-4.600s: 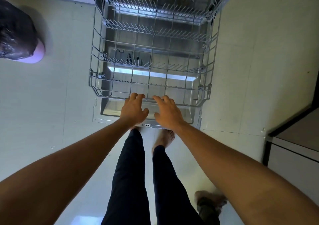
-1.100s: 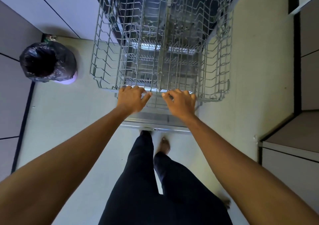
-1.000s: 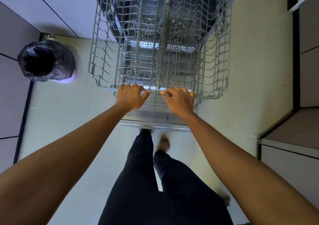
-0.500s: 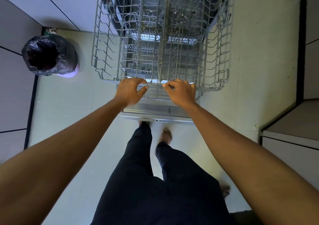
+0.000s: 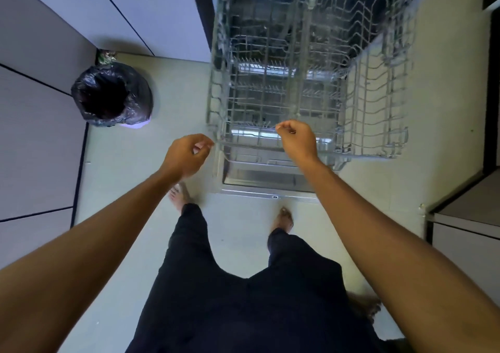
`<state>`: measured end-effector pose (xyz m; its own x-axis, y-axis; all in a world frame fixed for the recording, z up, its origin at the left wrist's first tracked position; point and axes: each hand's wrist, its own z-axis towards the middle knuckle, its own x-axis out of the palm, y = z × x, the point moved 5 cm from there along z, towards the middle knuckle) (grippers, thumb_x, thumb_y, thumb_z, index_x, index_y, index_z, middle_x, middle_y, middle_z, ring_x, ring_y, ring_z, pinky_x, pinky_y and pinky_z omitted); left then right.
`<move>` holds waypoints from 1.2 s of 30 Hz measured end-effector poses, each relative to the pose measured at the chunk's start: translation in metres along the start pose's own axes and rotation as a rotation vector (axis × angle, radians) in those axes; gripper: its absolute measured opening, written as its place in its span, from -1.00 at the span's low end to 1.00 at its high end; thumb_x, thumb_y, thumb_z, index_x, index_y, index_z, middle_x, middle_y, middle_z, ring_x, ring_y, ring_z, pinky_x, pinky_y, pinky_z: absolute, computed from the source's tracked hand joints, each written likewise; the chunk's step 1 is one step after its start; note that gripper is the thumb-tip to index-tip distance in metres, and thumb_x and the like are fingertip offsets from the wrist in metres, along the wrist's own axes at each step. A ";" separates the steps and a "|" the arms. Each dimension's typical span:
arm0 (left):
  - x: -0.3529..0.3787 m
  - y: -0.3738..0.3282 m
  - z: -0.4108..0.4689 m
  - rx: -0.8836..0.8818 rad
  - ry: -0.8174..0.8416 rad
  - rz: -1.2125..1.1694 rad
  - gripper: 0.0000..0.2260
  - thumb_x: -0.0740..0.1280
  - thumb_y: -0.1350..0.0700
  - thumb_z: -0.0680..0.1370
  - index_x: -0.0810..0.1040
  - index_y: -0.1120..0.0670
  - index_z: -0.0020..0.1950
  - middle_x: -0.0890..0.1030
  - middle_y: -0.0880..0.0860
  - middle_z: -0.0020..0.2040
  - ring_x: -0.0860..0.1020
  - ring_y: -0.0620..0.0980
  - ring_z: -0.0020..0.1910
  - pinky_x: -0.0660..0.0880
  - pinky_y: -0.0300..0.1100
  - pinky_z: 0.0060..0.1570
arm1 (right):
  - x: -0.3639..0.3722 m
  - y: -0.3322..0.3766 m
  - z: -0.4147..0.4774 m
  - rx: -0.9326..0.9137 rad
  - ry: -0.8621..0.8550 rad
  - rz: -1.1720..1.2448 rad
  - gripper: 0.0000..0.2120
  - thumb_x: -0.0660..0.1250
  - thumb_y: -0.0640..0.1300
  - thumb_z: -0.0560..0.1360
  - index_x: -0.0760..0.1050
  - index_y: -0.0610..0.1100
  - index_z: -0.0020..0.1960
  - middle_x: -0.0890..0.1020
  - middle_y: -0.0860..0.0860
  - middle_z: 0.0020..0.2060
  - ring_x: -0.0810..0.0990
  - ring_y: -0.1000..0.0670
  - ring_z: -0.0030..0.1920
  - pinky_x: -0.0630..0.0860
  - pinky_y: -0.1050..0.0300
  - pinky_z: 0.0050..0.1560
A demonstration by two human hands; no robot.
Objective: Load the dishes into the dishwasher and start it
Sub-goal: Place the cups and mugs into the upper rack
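The pale floor (image 5: 116, 190) fills most of the frame, and the person's dark trousers (image 5: 243, 312) cover the lower middle of it. The dishwasher (image 5: 359, 36) stands open in the upper middle and upper right, and its door (image 5: 265, 176) lies flat towards the person, just above the centre. The wire upper rack (image 5: 378, 103) is pulled out over this door and reaches to the right part of the frame; the lower rack (image 5: 257, 160) shows through it and under its front edge. Grey cabinet fronts (image 5: 40, 109) with dark seams take the left side, and a grey counter corner (image 5: 465, 209) comes in at the right edge. A bin (image 5: 112, 95) lined with a black bag stands on the floor at the upper left, well apart from the racks. The right hand (image 5: 297, 143) is over the front rail of the upper rack near the centre, with curled fingers; I cannot tell if they hold the wire. The left hand (image 5: 186, 155) hangs just left of the rack's front corner, its fingers loosely curled around nothing. The bare left foot (image 5: 178, 193) and right foot (image 5: 284, 218) stand on the floor below the door.
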<state>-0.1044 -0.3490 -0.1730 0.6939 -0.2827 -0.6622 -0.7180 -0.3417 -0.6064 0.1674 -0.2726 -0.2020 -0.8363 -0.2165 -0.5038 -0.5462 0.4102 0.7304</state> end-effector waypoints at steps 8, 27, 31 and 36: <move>-0.136 0.117 0.009 -0.109 -0.052 -0.132 -0.85 0.31 0.12 0.55 0.66 -0.02 0.01 0.69 0.00 -0.07 0.61 -0.03 -0.10 0.44 -0.22 -0.05 | 0.145 0.122 -0.022 -0.104 -0.105 0.073 -0.80 0.38 -0.09 0.56 0.61 -0.17 -0.19 0.61 -0.09 -0.36 0.57 -0.05 -0.28 0.53 -0.03 -0.16; -0.505 0.292 -0.079 -0.223 -0.920 -0.219 -0.86 0.32 0.21 0.59 0.60 -0.03 0.00 0.60 -0.07 -0.03 0.55 -0.09 -0.07 0.48 -0.21 -0.13 | 0.439 0.514 -0.017 -0.591 0.425 -0.139 -0.89 0.36 0.03 0.50 0.65 0.05 -0.10 0.68 0.09 -0.25 0.66 0.00 -0.16 0.58 0.07 -0.02; -0.545 0.322 -0.099 -0.323 -1.067 -0.160 -0.88 0.33 0.20 0.55 0.65 0.06 0.00 0.60 -0.07 -0.11 0.53 -0.17 -0.18 0.44 -0.35 -0.14 | 0.500 0.582 -0.023 -0.705 0.546 -0.173 -0.92 0.37 -0.01 0.52 0.65 0.06 -0.10 0.69 0.08 -0.22 0.65 -0.01 -0.12 0.58 0.02 0.02; -0.567 0.347 -0.114 -0.462 -1.168 -0.097 -0.82 0.31 0.16 0.46 0.68 0.14 -0.06 0.66 0.02 -0.13 0.59 -0.04 -0.12 0.45 -0.24 -0.05 | 0.556 0.642 -0.036 -0.901 0.726 -0.208 -0.90 0.36 -0.10 0.56 0.63 0.07 0.00 0.61 0.08 -0.10 0.59 0.05 -0.07 0.54 0.05 0.03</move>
<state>-0.7405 -0.4098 0.0422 0.1107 0.6402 -0.7602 -0.4168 -0.6645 -0.6202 -0.6496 -0.1616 0.0033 -0.3993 -0.7789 -0.4837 -0.2693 -0.4047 0.8739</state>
